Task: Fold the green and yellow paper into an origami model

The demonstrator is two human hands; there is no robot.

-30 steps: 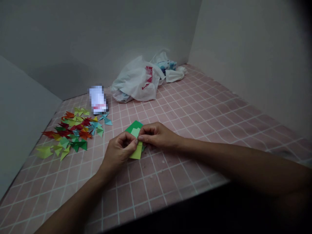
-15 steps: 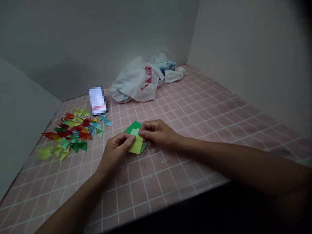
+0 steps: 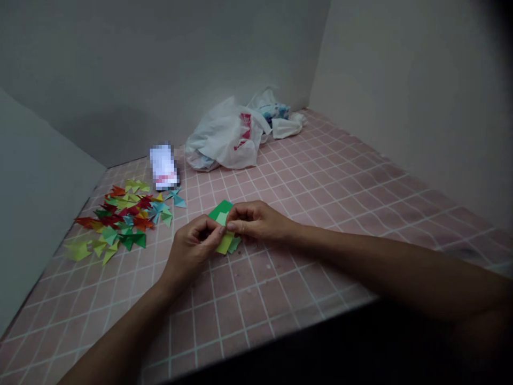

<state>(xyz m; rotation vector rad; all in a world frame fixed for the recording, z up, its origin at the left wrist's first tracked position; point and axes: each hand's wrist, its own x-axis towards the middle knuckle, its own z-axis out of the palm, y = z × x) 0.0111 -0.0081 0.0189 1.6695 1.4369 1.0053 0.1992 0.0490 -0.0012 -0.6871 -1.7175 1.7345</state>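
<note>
Between my two hands is a small yellow-green sheet of origami paper [image 3: 224,245], partly covered by my fingers. My left hand [image 3: 197,239] pinches its left side between thumb and fingers. From the other side my right hand [image 3: 254,220] pinches its upper edge, the thumbs nearly touching. Underneath, on the table, lie a dark green paper square [image 3: 220,209] and some pale green paper [image 3: 234,245]. To the left spreads a pile of small folded paper pieces [image 3: 129,220] in red, orange, yellow, green and blue.
A phone [image 3: 163,167] with a lit, blurred screen stands behind the folded pieces. Near the back wall lies a white plastic bag [image 3: 224,136] with red print, beside a blue-patterned packet [image 3: 274,111]. The table [image 3: 320,176] has a pink checked cover; walls close it in.
Both hands have shifted slightly on the yellow-green paper; the right opened its pinch somewhat, then closed in near the left thumb. Less of the sheet shows now. The view has tilted a little.
</note>
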